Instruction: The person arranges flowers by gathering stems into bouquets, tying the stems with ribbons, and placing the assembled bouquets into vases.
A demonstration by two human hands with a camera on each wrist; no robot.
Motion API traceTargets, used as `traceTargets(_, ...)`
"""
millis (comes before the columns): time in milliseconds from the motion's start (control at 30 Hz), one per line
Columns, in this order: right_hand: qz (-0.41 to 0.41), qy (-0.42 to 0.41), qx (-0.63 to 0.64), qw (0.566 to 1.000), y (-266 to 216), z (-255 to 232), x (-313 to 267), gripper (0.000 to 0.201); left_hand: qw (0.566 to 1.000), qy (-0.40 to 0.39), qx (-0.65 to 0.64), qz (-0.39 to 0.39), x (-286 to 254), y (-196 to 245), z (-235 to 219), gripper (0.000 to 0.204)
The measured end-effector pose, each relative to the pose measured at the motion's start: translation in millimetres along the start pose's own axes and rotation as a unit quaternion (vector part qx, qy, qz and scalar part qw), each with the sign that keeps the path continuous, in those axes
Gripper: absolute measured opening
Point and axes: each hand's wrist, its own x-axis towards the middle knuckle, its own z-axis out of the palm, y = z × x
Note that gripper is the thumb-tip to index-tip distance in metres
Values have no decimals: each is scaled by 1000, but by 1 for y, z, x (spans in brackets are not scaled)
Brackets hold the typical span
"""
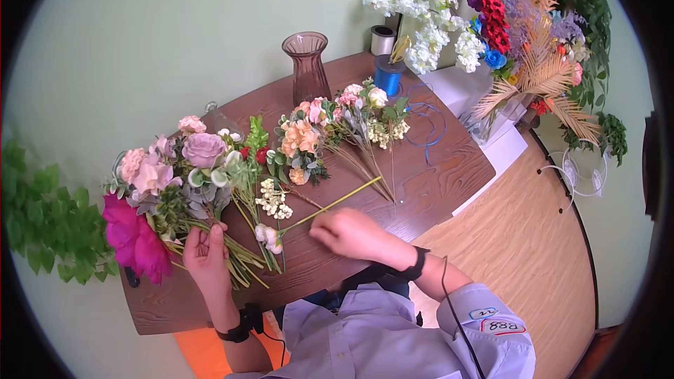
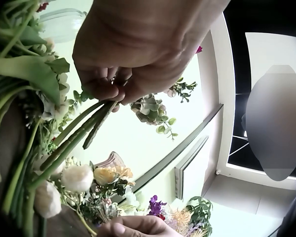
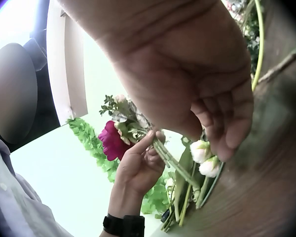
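My left hand (image 1: 207, 251) pinches several green flower stems (image 2: 84, 131) between thumb and fingers. Above that grip spreads a bunch with a magenta bloom (image 1: 137, 242), a mauve rose (image 1: 203, 149) and pale pink flowers (image 1: 153, 174). Low over the table, my right hand (image 1: 349, 234) has loosely bent fingers with nothing seen between them. Its fingertips come close to two white rosebuds (image 3: 205, 159) in the right wrist view. A long yellow-green stem (image 1: 330, 205) and a sprig of cream berries (image 1: 274, 198) lie just beyond this hand.
On the brown table (image 1: 428, 189) a pinkish glass vase (image 1: 307, 70) stands at the back, left of a blue ribbon spool (image 1: 388, 76) and a white spool (image 1: 382, 41). Peach flowers (image 1: 300, 137) lie mid-table. Mixed flowers (image 1: 540, 49) fill the right rear; green leaves (image 1: 53, 210) hang at left.
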Motion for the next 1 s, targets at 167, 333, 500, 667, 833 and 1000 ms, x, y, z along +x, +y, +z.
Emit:
traceTargets(167, 51, 205, -285, 935, 28, -38, -1, 16, 1000, -11, -3, -1, -12, 9, 1, 10)
traceTargets(333, 140, 147, -369, 907, 70, -36, 17, 13, 1000, -15, -14, 11, -17, 13, 0, 11)
traceTargets(500, 89, 239, -292, 922, 55, -48, 26, 9, 1000, 1, -13, 12, -21, 15, -8, 10)
traceTargets(667, 37, 316, -238, 918, 45, -48, 36, 11, 999, 0, -32, 12, -20, 10, -9, 9)
traceTargets(833, 91, 311, -144, 935, 44, -37, 52, 14, 1000, 19, 9, 0, -20, 2, -14, 9)
traceTargets(1000, 106, 258, -173, 945, 55, -32, 54, 16, 998, -9, -57, 2, -16, 1, -12, 8)
